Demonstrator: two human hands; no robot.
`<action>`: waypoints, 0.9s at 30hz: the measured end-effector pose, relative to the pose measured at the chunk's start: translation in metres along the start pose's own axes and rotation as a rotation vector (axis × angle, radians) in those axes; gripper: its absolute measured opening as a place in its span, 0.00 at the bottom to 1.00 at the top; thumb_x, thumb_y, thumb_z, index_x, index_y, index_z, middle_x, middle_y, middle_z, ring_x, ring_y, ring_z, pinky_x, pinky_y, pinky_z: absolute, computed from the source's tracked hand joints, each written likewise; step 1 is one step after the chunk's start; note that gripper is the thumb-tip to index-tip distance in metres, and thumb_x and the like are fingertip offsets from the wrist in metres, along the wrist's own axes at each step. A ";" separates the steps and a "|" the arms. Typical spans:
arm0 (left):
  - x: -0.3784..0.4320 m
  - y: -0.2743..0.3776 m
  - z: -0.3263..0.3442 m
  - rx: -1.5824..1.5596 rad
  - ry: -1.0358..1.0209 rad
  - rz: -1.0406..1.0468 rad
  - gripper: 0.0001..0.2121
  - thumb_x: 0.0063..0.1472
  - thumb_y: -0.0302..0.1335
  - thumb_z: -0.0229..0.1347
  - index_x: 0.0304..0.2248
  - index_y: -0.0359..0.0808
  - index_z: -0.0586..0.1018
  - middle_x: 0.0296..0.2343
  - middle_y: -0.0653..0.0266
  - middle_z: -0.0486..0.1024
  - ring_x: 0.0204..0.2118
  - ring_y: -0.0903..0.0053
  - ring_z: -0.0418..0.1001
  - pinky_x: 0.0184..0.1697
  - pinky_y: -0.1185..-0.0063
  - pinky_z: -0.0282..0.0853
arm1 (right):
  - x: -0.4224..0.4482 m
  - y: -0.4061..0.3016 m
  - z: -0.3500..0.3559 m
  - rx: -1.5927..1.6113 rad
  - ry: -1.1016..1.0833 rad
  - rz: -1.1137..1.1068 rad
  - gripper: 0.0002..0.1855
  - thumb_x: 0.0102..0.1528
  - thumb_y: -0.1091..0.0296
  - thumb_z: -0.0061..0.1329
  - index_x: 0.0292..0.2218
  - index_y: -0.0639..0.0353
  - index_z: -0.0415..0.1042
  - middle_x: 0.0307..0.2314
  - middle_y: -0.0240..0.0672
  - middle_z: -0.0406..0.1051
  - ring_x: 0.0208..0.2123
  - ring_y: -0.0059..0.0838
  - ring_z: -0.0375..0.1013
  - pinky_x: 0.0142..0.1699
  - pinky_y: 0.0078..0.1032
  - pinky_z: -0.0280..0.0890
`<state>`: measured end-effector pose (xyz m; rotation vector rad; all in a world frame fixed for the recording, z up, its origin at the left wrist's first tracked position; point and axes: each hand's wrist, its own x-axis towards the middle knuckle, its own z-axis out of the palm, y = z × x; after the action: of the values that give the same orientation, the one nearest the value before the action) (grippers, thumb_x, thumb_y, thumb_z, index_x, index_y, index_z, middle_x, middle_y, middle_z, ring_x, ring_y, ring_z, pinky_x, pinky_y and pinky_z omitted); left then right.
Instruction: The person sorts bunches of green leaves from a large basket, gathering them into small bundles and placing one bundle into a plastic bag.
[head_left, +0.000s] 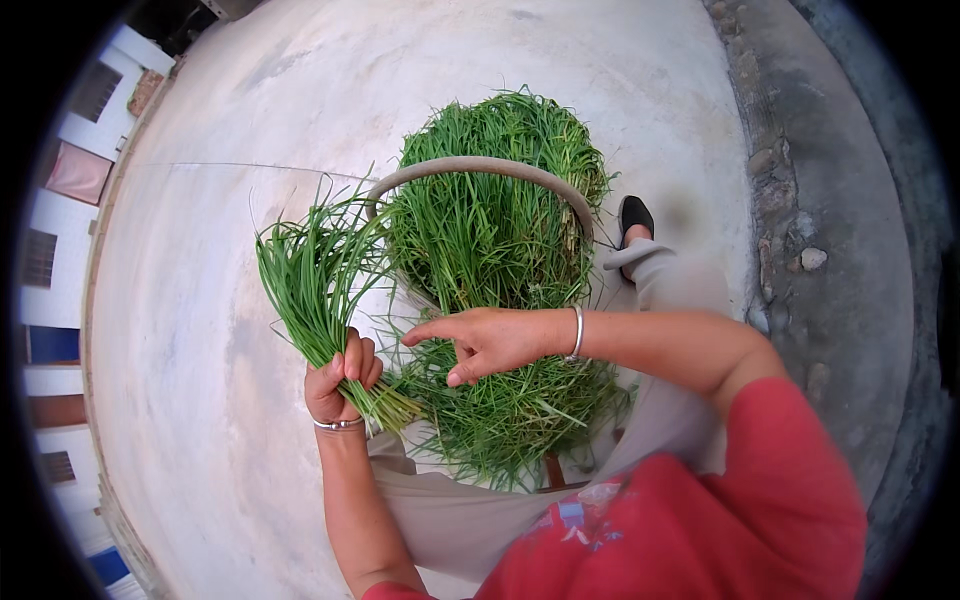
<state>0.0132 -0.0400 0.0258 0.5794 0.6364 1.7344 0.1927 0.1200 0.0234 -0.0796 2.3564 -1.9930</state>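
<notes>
My left hand (341, 382) grips a bunch of long green leaves (306, 292), which look like garlic chives. Their pale cut ends stick out below the fist and the leaf tips fan up and away. My right hand (499, 343) is to the right of that bunch, index finger extended and thumb apart, holding nothing. Under it lies a loose heap of green blades (517, 424) between my legs. Just beyond is a basket with an arched handle (480, 163), packed with more leafy greens (487, 240). Most of the basket's wall is hidden by leaves.
Pale concrete ground (202, 300) surrounds the basket. My dark shoe (636, 214) is to the basket's right. Farther right runs a rough stony edge (772, 187) with a loose stone (813, 259). A brown bar (553, 471) shows below the heap. White buildings (52, 300) line the left.
</notes>
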 end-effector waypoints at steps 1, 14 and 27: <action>0.001 0.000 0.002 0.001 -0.003 0.000 0.09 0.53 0.24 0.53 0.32 0.32 0.66 0.17 0.70 0.60 0.17 0.86 0.54 0.16 0.88 0.51 | 0.002 0.004 0.009 -0.003 0.002 -0.001 0.19 0.53 0.70 0.44 0.46 0.62 0.60 0.23 0.36 0.68 0.23 0.21 0.69 0.30 0.21 0.64; -0.001 0.013 -0.009 -0.179 -0.062 0.156 0.08 0.55 0.20 0.49 0.35 0.30 0.65 0.19 0.68 0.59 0.18 0.85 0.53 0.18 0.88 0.54 | -0.029 0.040 0.048 -0.622 -0.564 -0.063 0.23 0.48 0.60 0.48 0.45 0.59 0.64 0.34 0.41 0.69 0.33 0.41 0.70 0.37 0.36 0.64; 0.008 -0.001 0.001 -0.197 -0.067 0.112 0.10 0.55 0.21 0.50 0.36 0.31 0.66 0.18 0.69 0.60 0.17 0.85 0.53 0.17 0.88 0.52 | 0.020 0.021 0.047 0.015 0.056 -0.085 0.11 0.53 0.66 0.44 0.36 0.63 0.67 0.22 0.36 0.70 0.21 0.23 0.68 0.29 0.24 0.63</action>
<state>0.0132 -0.0319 0.0266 0.5411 0.3866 1.8487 0.1765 0.0757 -0.0051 -0.1261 2.4106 -2.0770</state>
